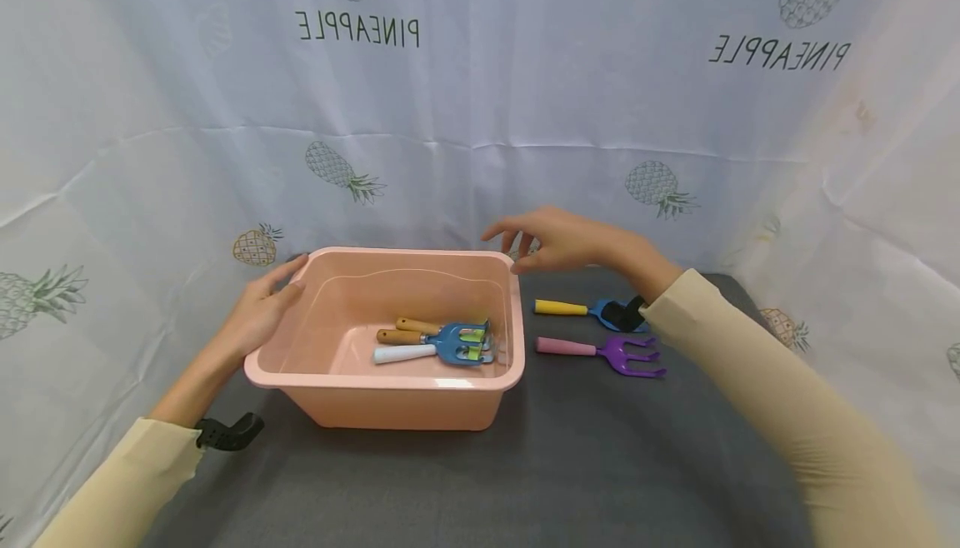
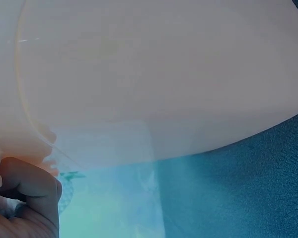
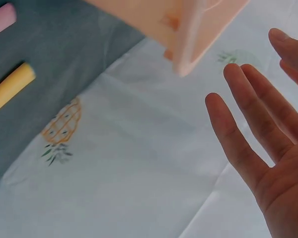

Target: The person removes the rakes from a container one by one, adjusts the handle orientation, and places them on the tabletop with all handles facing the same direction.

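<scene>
A peach plastic tub stands on the grey table. Several small garden tools lie in it, among them a white-handled blue fork and two with wooden handles. My left hand grips the tub's left rim, thumb on top; in the left wrist view its fingers curl under the tub's wall. My right hand hovers open over the tub's back right corner, fingers spread. The right wrist view shows that open palm beside the tub's corner.
Right of the tub lie a yellow-handled blue trowel and a pink-handled purple fork. The grey cloth table runs toward me. A white pineapple-print sheet hangs behind and at both sides.
</scene>
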The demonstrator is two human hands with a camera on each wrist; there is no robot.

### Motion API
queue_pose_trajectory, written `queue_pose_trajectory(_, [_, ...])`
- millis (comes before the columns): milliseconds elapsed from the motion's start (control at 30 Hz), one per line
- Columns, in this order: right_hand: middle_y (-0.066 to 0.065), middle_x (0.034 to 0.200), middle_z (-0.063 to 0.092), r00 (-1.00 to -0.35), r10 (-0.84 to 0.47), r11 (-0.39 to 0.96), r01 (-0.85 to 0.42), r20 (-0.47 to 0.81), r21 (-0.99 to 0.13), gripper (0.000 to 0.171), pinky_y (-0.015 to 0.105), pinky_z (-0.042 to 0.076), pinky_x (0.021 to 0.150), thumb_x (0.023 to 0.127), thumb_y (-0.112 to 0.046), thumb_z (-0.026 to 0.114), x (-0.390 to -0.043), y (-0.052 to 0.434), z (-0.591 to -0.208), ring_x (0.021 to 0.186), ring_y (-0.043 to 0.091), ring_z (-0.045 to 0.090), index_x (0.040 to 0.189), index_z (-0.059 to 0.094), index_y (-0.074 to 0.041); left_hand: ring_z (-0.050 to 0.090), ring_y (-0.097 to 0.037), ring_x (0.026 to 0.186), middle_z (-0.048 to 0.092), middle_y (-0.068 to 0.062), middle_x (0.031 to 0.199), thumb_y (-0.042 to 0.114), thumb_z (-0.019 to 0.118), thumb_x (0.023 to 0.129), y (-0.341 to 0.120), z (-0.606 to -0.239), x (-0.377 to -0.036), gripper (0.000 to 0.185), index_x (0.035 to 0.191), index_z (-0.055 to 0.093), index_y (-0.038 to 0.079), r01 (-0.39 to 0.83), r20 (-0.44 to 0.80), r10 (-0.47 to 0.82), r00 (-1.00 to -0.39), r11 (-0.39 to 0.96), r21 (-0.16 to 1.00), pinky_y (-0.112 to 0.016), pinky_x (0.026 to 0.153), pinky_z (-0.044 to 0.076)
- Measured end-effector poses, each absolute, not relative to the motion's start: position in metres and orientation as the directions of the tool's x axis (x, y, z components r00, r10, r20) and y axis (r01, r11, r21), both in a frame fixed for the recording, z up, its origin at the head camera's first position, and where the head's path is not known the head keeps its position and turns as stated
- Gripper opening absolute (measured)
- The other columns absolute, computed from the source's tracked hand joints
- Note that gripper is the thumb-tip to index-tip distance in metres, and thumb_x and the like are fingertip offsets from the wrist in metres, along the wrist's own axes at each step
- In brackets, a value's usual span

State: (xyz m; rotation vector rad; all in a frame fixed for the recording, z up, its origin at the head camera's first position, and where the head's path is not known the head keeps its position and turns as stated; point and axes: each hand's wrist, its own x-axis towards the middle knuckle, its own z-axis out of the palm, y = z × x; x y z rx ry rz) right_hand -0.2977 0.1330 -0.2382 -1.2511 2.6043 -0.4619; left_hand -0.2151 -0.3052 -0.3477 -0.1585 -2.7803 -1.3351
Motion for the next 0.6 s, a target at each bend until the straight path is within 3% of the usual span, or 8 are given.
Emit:
queue_pose_trajectory(233, [0.004,0.127,0.07,-0.577,-0.814,0.559,-0.752,-0.061,-0.349,0.053,0.038,0.06,0.088,0.097,-0.017,0.072,-0.303,0.105,-0.233,0.109,0.019,0.071,0.147,0.056,-0.025,0.062,-0.044,0.122,0.033,-0.032,0.163,0.033,0.037,0.113,-0.305,-0.349,-0.218,0.058,0.166,0.025,0.013,0.116,0.092,0.071,-0.993,0.622,0.774,-0.017,0.074,0.055])
queue_pose_trajectory(600, [0.011,0.128,0.07,-0.503,-0.855,0.511,-0.777,-0.125,-0.369,0.052,0.04,0.056,0.097,0.097,-0.019,0.072,-0.311,0.061,-0.244,0.11,0.024,0.07,0.146,0.056,-0.022,0.058,-0.048,0.127,0.028,-0.031,0.165,0.03,0.036,0.113,-0.305,-0.351,-0.219,0.057,0.166,0.024,0.011,0.12,0.099,0.069,-0.993,0.613,0.781,-0.014,0.075,0.053])
